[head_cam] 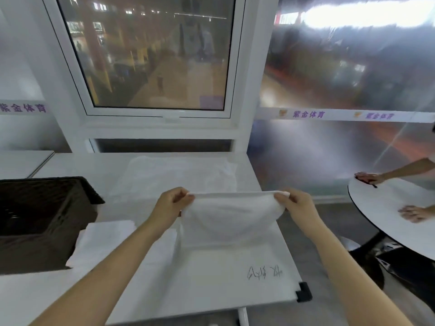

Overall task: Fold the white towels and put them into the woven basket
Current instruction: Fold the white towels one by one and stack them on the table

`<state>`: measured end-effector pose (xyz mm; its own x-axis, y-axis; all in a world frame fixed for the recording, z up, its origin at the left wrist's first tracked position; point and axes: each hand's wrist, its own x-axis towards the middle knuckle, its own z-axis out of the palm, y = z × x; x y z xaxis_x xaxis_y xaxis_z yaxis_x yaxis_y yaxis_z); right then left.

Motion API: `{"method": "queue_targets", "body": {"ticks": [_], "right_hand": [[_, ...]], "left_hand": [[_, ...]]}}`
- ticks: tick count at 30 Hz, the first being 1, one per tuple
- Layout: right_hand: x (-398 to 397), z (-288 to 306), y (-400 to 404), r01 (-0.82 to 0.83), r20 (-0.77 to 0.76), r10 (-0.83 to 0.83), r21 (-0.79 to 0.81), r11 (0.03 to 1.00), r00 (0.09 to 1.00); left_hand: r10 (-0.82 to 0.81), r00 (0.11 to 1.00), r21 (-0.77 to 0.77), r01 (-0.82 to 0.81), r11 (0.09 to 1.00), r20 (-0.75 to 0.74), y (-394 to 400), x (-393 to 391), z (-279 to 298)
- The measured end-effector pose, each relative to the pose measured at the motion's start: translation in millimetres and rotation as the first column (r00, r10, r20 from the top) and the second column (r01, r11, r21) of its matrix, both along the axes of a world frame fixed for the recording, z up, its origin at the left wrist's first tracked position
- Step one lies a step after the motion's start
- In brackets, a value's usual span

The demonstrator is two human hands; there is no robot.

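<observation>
White towel of soft cloth [231,215] hangs in the air above the white rectangular table [211,278], a little past the centre of the view toward 3 o'clock, and its lower part sags down toward the tabletop. The left hand [173,204] pinches the upper left corner of this towel, and the right hand [295,205] pinches the upper right corner, so the top edge is stretched straight between them. The two hands are apart, each one closed on the cloth. At 9 o'clock from the hands stands the dark brown woven basket [47,220], on the left part of the table. Just beside the basket, at 7 o'clock from the held towel, lies a folded white towel [106,241]. At 12 o'clock, near the window [155,55], more white cloth [176,175] lies spread on the table. At 3 o'clock a round white table [388,220] carries two hands of another person [412,212].
</observation>
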<state>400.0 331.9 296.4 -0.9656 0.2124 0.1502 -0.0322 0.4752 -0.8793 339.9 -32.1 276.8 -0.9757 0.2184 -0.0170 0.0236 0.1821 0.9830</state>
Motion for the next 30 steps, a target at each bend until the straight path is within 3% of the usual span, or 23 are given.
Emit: {"method": "queue_targets", "body": {"ticks": [5, 11, 24, 30], "right_hand": [[58, -55, 5, -0.026, 0.114, 0.025, 0.009, 1.0, 0.993], [67, -91, 8, 0.012, 0.203, -0.001, -0.05, 0.999, 0.979], [-44, -128, 26, -0.017, 0.288, 0.037, -0.072, 0.997, 0.957], [-98, -143, 22, 0.01, 0.286, 0.019, -0.098, 0.995, 0.958]], "left_hand": [[0.006, 0.99, 0.031, -0.011, 0.999, 0.143, -2, 70, -63], [0.08, 0.975, -0.013, -0.079, 0.997, 0.207, 4, 91, -100], [0.337, 0.934, -0.187, -0.312, 0.932, 0.12, 41, 14, -118], [0.381, 0.919, -0.239, -0.349, 0.906, 0.104, 48, -32, -127]]}}
